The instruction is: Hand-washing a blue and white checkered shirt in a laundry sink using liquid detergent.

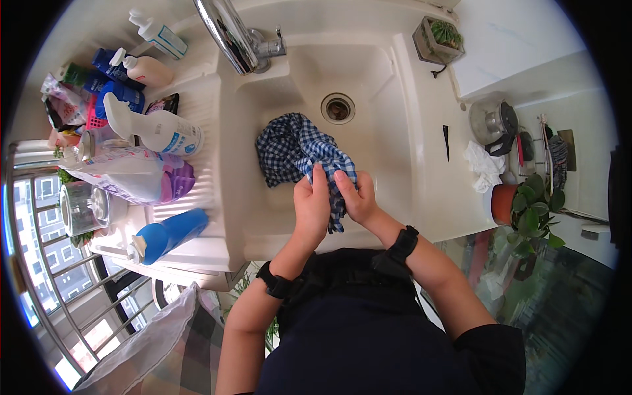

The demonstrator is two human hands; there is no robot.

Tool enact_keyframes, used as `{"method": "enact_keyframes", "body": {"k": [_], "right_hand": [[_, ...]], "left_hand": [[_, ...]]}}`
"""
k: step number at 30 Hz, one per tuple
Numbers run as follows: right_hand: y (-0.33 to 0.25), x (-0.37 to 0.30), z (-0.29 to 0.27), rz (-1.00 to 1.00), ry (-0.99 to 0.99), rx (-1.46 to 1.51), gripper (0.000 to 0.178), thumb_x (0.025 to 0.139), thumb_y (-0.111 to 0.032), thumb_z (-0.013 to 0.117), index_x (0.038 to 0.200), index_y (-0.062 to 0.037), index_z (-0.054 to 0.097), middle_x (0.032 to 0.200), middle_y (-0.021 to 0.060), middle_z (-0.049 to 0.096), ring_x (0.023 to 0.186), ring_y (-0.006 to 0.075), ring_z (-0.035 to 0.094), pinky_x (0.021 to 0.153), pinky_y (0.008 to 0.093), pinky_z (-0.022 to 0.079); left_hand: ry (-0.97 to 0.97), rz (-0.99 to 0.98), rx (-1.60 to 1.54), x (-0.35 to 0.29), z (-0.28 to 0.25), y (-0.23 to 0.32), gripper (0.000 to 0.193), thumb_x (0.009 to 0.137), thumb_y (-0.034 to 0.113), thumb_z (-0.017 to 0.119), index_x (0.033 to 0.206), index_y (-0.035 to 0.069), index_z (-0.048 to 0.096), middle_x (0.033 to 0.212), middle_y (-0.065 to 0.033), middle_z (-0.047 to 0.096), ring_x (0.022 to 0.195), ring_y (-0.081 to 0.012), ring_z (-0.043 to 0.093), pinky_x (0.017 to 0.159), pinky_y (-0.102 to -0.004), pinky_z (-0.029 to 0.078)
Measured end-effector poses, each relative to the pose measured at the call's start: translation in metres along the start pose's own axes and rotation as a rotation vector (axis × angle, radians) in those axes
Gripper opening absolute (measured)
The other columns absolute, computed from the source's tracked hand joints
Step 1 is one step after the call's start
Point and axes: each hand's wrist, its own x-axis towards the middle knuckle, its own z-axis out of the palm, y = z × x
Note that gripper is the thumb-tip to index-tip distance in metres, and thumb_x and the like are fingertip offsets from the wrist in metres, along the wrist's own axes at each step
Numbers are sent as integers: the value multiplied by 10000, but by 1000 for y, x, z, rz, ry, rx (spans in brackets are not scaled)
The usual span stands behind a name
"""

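Observation:
A blue-and-white checked cloth (284,148) lies bunched in the white sink basin (388,131), and its near part is lifted between my hands. My left hand (312,205) is closed on the cloth, thumb on top pointing away from me. Close beside it, my right hand (359,197) grips the same piece, its thumb also laid over the fabric. A loose end of the cloth hangs down between the two wrists. The fingers under the fabric are hidden. Beyond the cloth is the round metal drain (338,108).
A chrome faucet (230,36) rises at the back left. On the ribbed left ledge stand a white spray bottle (164,131), a purple-and-clear jug (141,174) and a blue bottle (172,236). To the right are a potted cactus (444,34), a crumpled white tissue (485,166) and a leafy plant (533,204).

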Motion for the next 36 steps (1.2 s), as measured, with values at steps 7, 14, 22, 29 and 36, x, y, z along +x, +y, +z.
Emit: {"method": "enact_keyframes", "body": {"k": [7, 14, 22, 29, 36], "right_hand": [[0, 0, -2, -4, -13, -2, 270, 857, -187, 480, 700, 12, 572, 522, 26, 514, 468, 76, 431, 440, 249, 322], [-3, 1, -1, -54, 1, -47, 260, 839, -162, 498, 656, 12, 560, 482, 31, 487, 427, 89, 416, 418, 259, 309], [-1, -1, -1, -56, 13, -39, 249, 830, -150, 511, 646, 11, 556, 482, 32, 488, 429, 84, 408, 417, 257, 310], [1, -2, -1, -68, 5, -44, 246, 828, -146, 515, 644, 12, 555, 481, 30, 485, 432, 78, 406, 417, 253, 311], [-1, -3, -1, -70, 21, -55, 233, 826, -145, 517, 664, 14, 568, 497, 42, 508, 440, 86, 432, 424, 252, 328]], "left_hand": [[68, 32, -20, -4, 5, 4, 335, 903, 250, 428, 634, 61, 493, 568, 75, 427, 529, -4, 350, 459, -186, 287], [-7, 32, -68, -5, -1, 1, 250, 902, 229, 437, 766, 58, 559, 712, 45, 544, 629, -17, 456, 561, -175, 368], [-13, 35, -92, -7, 0, 2, 242, 900, 225, 440, 761, 65, 559, 707, 51, 540, 626, -14, 452, 556, -172, 364], [2, 39, -93, -9, 0, 3, 229, 897, 216, 443, 768, 70, 562, 702, 56, 533, 623, -10, 448, 550, -169, 357], [14, 35, -108, -11, 2, 5, 213, 891, 208, 449, 776, 65, 558, 715, 46, 539, 630, -21, 464, 561, -174, 369]]}}
